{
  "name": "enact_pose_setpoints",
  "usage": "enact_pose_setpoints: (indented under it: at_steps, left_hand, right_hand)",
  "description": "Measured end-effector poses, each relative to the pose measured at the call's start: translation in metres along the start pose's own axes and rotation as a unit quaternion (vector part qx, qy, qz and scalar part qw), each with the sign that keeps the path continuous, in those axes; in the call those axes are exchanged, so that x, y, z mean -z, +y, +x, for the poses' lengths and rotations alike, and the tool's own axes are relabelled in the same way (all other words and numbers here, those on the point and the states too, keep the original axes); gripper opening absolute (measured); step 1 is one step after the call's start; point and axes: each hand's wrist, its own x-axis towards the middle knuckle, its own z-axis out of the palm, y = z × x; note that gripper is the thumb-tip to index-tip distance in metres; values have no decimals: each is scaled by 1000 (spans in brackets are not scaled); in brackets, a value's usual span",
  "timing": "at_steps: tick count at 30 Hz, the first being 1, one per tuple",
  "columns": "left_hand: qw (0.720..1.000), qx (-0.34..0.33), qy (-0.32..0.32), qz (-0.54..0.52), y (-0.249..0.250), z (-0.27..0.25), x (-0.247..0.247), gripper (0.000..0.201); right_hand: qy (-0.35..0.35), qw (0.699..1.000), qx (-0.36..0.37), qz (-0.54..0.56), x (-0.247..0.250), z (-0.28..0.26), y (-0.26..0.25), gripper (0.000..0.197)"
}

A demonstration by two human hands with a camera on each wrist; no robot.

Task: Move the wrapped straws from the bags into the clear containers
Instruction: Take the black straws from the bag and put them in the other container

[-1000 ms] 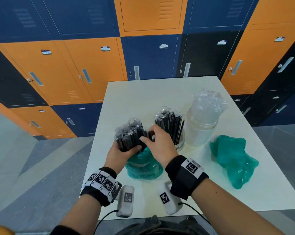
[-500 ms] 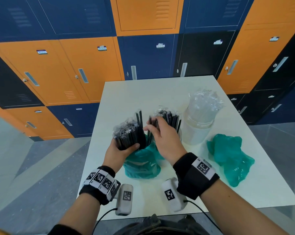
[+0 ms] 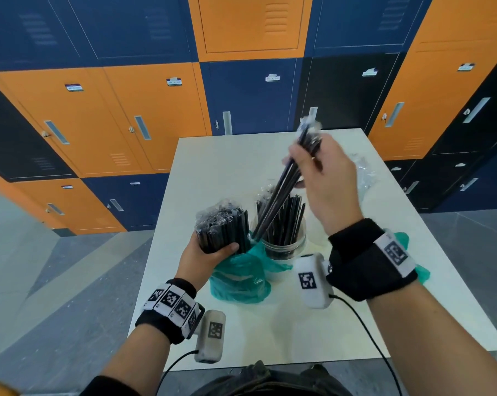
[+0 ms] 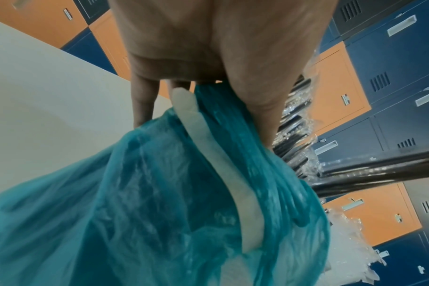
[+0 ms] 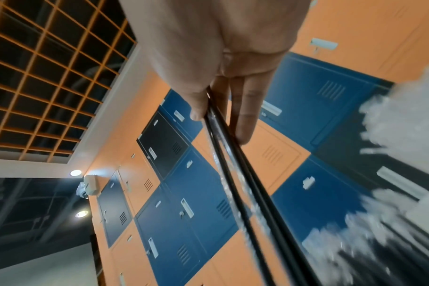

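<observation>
My left hand (image 3: pixel 218 244) grips a bundle of black wrapped straws (image 3: pixel 223 227) that stands out of a teal bag (image 3: pixel 237 280) on the table. My right hand (image 3: pixel 301 164) is raised above the table and pinches a few black straws (image 3: pixel 281 192) between thumb and fingers. They slant down, with their lower ends between the bundle and a clear container (image 3: pixel 284 244) that holds more black straws. In the right wrist view the right hand (image 5: pixel 218 123) holds the few straws (image 5: pixel 235 160). The teal bag (image 4: pixel 159 193) fills the left wrist view.
A second container of clear wrapped straws (image 3: pixel 366 174) stands behind my right hand, mostly hidden. Another teal bag (image 3: pixel 402 238) lies at the right behind my wrist. The white table (image 3: pixel 236 158) stands against orange and blue lockers (image 3: pixel 127 115).
My right hand has drawn a few straws up out of the bundle and lifted them up and to the right. The left hand keeps its hold on the bundle.
</observation>
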Motion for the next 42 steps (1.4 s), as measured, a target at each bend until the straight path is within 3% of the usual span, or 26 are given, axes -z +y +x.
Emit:
enact_pose_setpoints:
  at_steps: [4, 6, 16, 19, 22, 27, 30, 33, 37, 42]
  left_hand:
    - [1000, 2, -1, -4, 0, 1, -1, 59]
    - [1000, 1, 0, -3, 0, 2, -1, 62]
    - [1000, 6, 3, -3, -2, 6, -3, 64]
    - [1000, 7, 4, -2, -2, 6, -2, 62]
    - [1000, 6, 3, -1, -3, 6, -1, 63]
    - [1000, 7, 2, -5, -4, 6, -1, 63]
    - [1000, 7, 0, -7, -4, 5, 0, 62]
    - [1000, 9, 0, -12, -5, 4, 1, 62]
    - [1000, 7, 2, -14, -8, 5, 1, 64]
    - [1000, 1, -5, -11, -8, 2, 2, 64]
  right_hand:
    - [60, 994, 43, -79, 17, 11, -2, 20]
    - [33, 989, 31, -143, 16, 9, 11, 23]
    - [-140, 952, -92, -255, -27, -39, 98, 29]
    - [-129, 960, -94, -231, -28, -38, 99, 21]
    - [-100, 973, -120, -170, -29, -36, 98, 39]
    - [-73, 984, -132, -95, -34, -41, 101, 51]
    - [-1, 991, -106, -84, -37, -48, 93, 52]
    - [41, 993, -37, -101, -44, -54, 79, 37]
    - [-33, 993, 15, -111, -59, -62, 69, 14]
    - [-44, 994, 45, -93, -71, -71, 68, 19]
